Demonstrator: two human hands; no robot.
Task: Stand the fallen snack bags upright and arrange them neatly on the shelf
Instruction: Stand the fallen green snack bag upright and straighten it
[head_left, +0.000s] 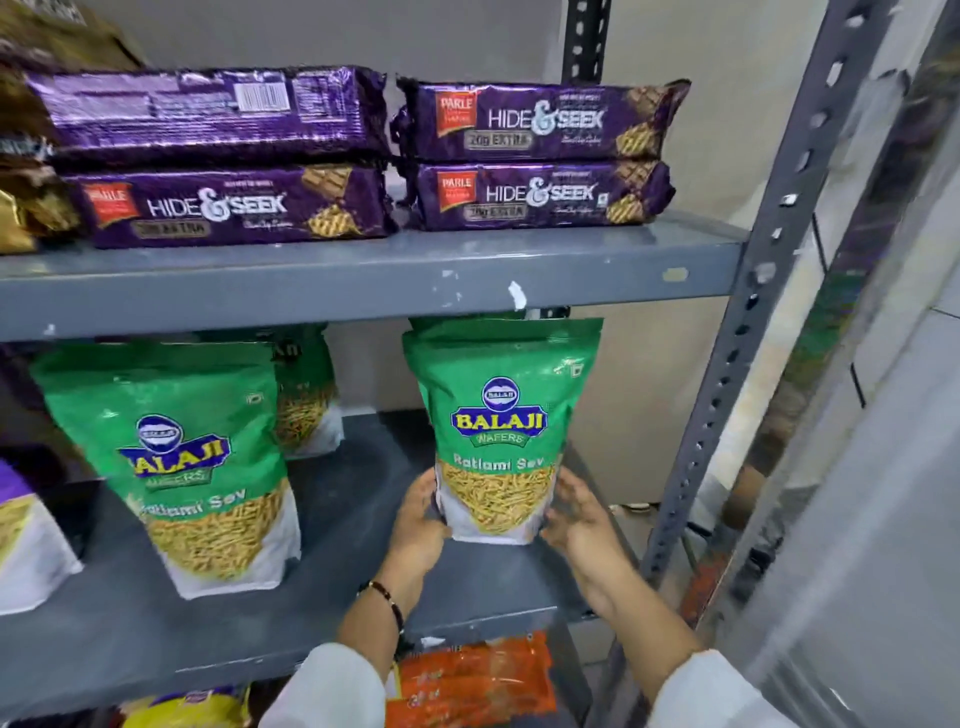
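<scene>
Two hands frame one green Balaji sev bag (498, 431), centre-right of frame, upright on the grey middle shelf (358, 488). Left hand (418, 525) has its grip on the bag's lower left edge, fingers wrapped behind. Right hand (574, 514) sits at the lower right edge, fingers spread, palm just beside the bag; can't tell if it actually touches. A second green bag (176, 462) stands upright at lower left, a third (306, 395) behind it. Four purple Hide & Seek packs (540, 156) lie stacked in pairs on the upper shelf (363, 280). Orange packets (472, 680) at bottom centre, below.
</scene>
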